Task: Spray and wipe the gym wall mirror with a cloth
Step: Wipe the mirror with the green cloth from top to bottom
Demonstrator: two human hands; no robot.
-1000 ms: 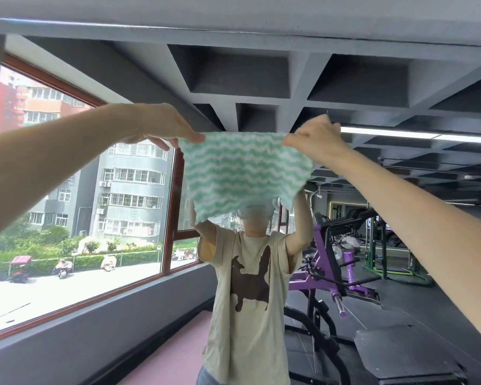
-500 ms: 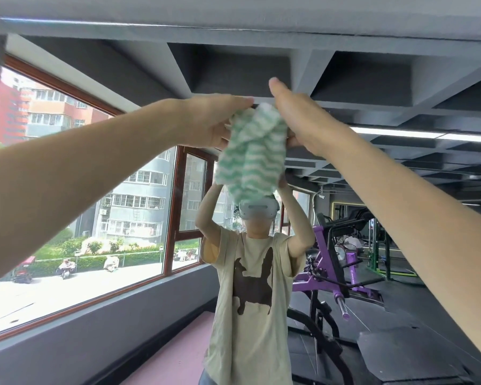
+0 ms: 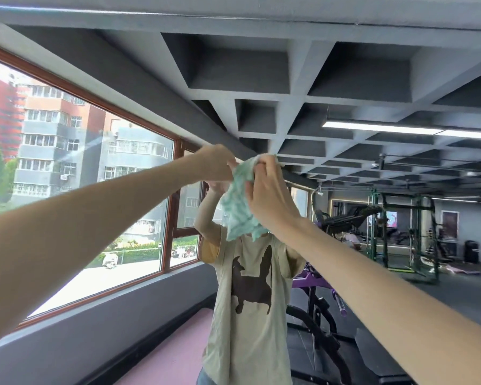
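Both arms reach up and forward toward the mirror (image 3: 358, 87), which fills the view and reflects the room. The cloth (image 3: 239, 209), white with green wavy stripes, is bunched between the two hands, held high in front of the glass. It hangs crumpled, and its lower edge covers the head of the person's reflection. Whether it touches the glass cannot be told.

The left hand (image 3: 217, 163) has its fingers curled in and grips the cloth's upper left edge, though this part is blurred. The right hand (image 3: 267, 195) is just beside it. Its fingers (image 3: 263, 165) are bent over the top of the cloth and pinch it, with the back of the hand toward the camera.

Below the cloth the mirror shows a beige T-shirt (image 3: 250, 315) with a dark animal print. Left of it lie a wide window (image 3: 95, 190) with a brown frame and a pink floor strip (image 3: 167, 354). On the right stand a purple machine (image 3: 311, 284) and dark racks (image 3: 400, 234). A light strip (image 3: 386, 129) glows in the grey coffered ceiling.
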